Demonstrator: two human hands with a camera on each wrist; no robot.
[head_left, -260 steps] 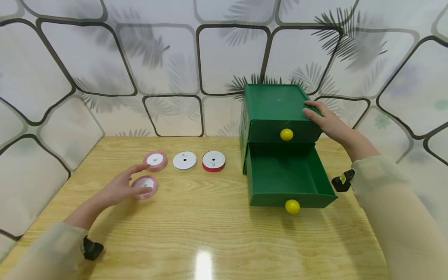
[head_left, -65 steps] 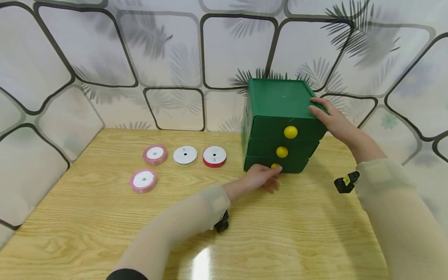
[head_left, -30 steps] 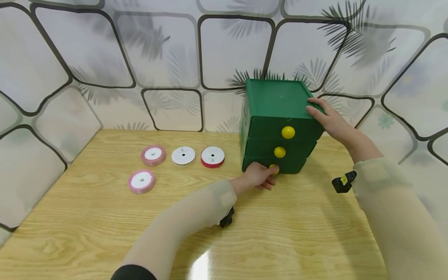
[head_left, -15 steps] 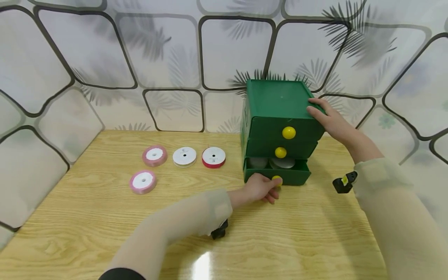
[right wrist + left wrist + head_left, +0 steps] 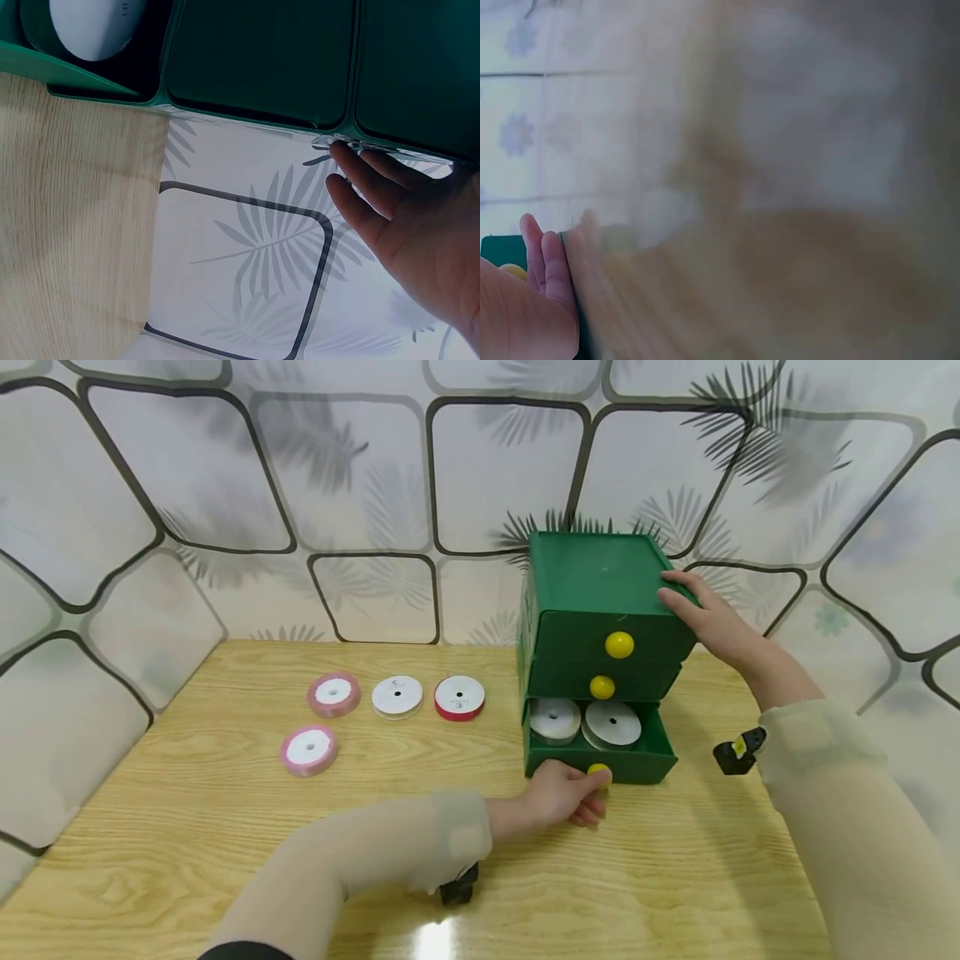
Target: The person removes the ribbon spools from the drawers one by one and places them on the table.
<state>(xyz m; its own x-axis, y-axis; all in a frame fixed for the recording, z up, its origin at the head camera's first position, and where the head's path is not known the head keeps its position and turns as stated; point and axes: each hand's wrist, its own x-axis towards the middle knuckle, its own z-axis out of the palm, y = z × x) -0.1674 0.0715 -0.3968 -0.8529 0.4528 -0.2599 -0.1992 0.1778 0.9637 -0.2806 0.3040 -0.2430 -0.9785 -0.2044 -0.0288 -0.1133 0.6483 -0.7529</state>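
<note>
A green drawer cabinet [image 5: 592,572] with yellow knobs stands at the right in the head view. My left hand [image 5: 558,795] pinches the bottom knob [image 5: 599,775] between thumb and fingers. That bottom drawer [image 5: 641,768] is pulled partway out, showing a white spool [image 5: 553,718] and another white spool [image 5: 613,723] side by side inside. The two upper drawers are closed. My right hand [image 5: 708,618] rests with extended fingers on the cabinet's top right edge; the right wrist view shows this hand [image 5: 420,225] against its side. The left wrist view is mostly blurred.
Left of the cabinet on the wooden table [image 5: 420,752] lie a pink ribbon spool [image 5: 333,693], a second pink spool [image 5: 309,750], a white spool [image 5: 397,696] and a red-edged spool [image 5: 460,696]. A patterned wall covering [image 5: 375,477] rises behind.
Several seconds ago the middle drawer stood out and my left hand was by the pink spools. Since one second ago my left hand has drawn the bottom drawer toward me, revealing its spools.
</note>
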